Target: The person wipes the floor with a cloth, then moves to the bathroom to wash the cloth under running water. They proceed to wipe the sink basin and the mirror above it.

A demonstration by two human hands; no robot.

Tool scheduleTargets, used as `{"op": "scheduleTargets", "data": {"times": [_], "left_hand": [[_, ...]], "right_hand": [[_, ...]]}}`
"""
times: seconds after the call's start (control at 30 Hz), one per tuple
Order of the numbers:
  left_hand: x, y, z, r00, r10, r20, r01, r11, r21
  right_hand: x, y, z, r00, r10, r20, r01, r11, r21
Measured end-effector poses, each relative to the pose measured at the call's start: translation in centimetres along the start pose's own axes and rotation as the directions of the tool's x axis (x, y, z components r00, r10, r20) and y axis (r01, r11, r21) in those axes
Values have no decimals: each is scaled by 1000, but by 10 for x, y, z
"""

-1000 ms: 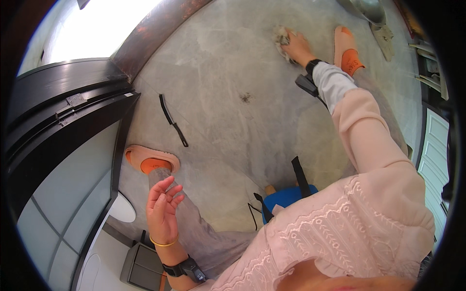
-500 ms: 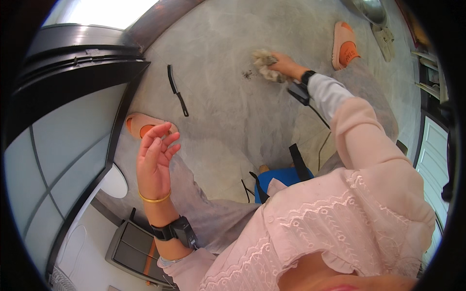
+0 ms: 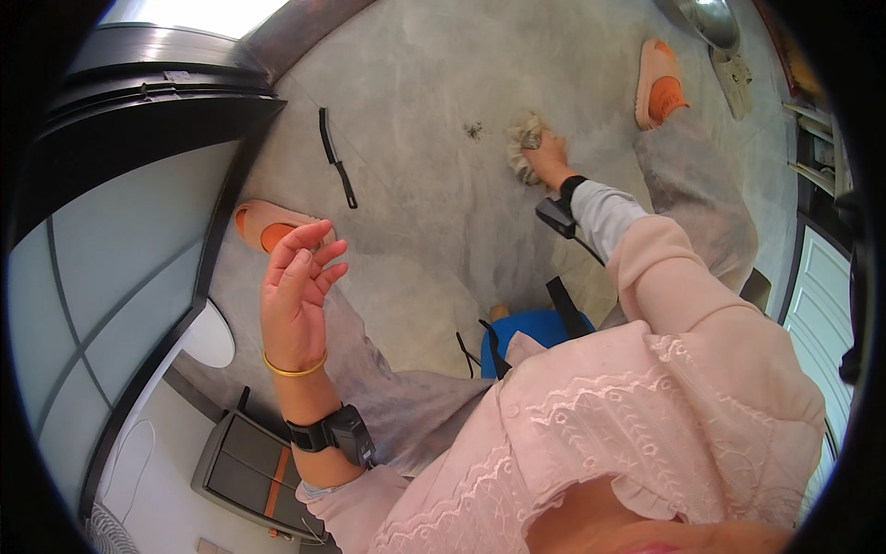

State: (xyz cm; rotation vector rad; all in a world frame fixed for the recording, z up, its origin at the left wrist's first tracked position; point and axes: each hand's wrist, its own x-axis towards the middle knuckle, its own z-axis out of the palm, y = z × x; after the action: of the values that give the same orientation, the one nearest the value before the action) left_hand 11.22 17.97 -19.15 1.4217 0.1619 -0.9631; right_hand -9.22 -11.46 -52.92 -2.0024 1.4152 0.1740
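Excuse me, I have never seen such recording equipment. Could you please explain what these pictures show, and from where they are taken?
There is no robot here, only a person with two bare hands. Every picture comes from one wide fisheye camera on the person's head, looking down; that is why straight edges bend near the dark rim. A small black device is strapped near each wrist.

The right hand holds a crumpled, pale rag against the grey floor. The left hand is raised and empty, its fingers loosely curled. On the floor lie a narrow black brush and, left of the rag, a small patch of dark specks.
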Motion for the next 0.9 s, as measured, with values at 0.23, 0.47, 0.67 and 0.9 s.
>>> {"op": "scheduleTargets", "data": {"times": [0.23,0.47,0.67,0.9], "left_hand": [[-2,3,-2,999,47,-9,-48,998,-37],[-1,-3,0,1000,6,-22,-6,1000,-14],[-1,2,6,998,-14,-64,14,1000,-6],[1,10,-2,998,0,-60,2,1000,24]], "right_hand": [[-2,-55,-16,909,-111,401,-103,874,475],[29,55,-95,894,57,445,-380,626,681],[78,85,-88,974,215,-74,-211,975,66],[145,-35,-91,973,-215,-82,200,967,-156]]}}
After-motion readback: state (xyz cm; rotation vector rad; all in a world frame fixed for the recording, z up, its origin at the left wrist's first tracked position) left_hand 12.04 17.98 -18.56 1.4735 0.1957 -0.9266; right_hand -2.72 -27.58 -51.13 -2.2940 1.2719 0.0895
